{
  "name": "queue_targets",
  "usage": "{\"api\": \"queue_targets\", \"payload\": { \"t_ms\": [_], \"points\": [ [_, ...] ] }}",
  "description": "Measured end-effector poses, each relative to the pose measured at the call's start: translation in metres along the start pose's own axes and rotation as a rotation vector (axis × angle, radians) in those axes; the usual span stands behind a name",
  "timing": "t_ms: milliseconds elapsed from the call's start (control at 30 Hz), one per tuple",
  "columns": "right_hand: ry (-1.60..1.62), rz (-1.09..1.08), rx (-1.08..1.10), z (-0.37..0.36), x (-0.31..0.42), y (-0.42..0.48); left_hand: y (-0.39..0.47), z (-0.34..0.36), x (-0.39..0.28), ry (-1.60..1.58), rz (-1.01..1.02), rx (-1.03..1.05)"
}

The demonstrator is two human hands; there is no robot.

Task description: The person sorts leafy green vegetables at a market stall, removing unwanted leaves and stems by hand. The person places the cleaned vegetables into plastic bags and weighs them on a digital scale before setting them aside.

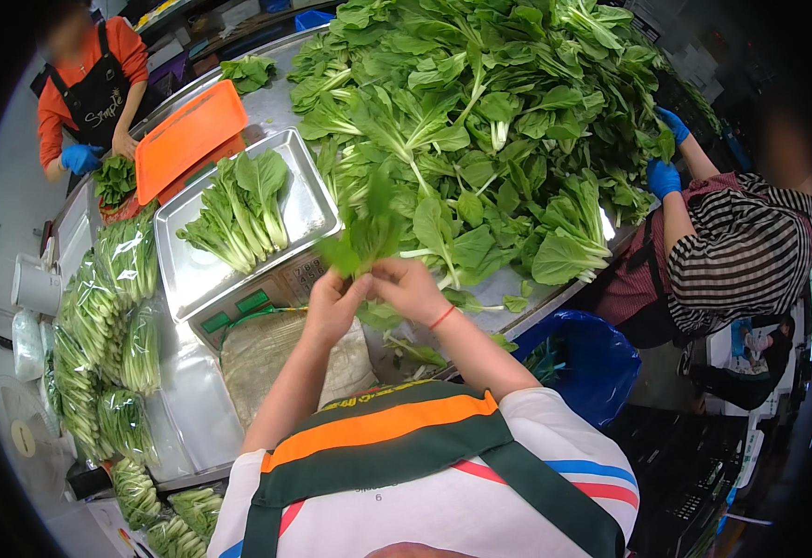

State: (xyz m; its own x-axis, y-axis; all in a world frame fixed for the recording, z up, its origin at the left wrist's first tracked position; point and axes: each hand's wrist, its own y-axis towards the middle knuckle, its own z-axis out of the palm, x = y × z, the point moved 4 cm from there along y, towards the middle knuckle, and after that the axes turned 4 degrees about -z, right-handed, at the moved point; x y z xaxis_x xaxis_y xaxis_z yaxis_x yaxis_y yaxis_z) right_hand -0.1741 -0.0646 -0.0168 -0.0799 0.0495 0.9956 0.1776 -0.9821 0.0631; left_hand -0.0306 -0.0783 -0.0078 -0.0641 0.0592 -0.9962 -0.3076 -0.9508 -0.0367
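Both my hands meet in front of my chest around a blurred leafy green (367,234). My left hand (336,300) grips its lower part, and the fingers of my right hand (409,287) are closed on it too. Just left of them, a metal tray (169,268) on a digital scale (298,279) holds several stalks of leafy greens (245,209). A large heap of loose leafy greens (476,118) covers the metal table (277,104) beyond my hands.
Bagged greens (102,307) are piled at the left, beside clear plastic bags (200,397). An orange tray (190,143) stands behind the scale. A bin with a blue liner (587,363) is at my right. One co-worker (99,91) is across at upper left, another (734,237) at right.
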Motion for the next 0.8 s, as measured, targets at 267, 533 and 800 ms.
{"api": "queue_targets", "payload": {
  "t_ms": [267, 533, 800],
  "points": [
    [0.379, 0.128, -0.433, -0.025, -0.014, -0.021, -0.019, 0.0, 0.017, -0.273, -0.223, -0.204],
    [-0.381, -0.06, -0.171, 0.005, -0.014, -0.024, -0.022, 0.009, 0.026, -0.189, -0.208, -0.053],
    [0.759, 0.168, -0.587, -0.026, -0.017, -0.016, -0.023, 0.005, 0.027, -0.526, -0.167, -0.187]
  ]
}}
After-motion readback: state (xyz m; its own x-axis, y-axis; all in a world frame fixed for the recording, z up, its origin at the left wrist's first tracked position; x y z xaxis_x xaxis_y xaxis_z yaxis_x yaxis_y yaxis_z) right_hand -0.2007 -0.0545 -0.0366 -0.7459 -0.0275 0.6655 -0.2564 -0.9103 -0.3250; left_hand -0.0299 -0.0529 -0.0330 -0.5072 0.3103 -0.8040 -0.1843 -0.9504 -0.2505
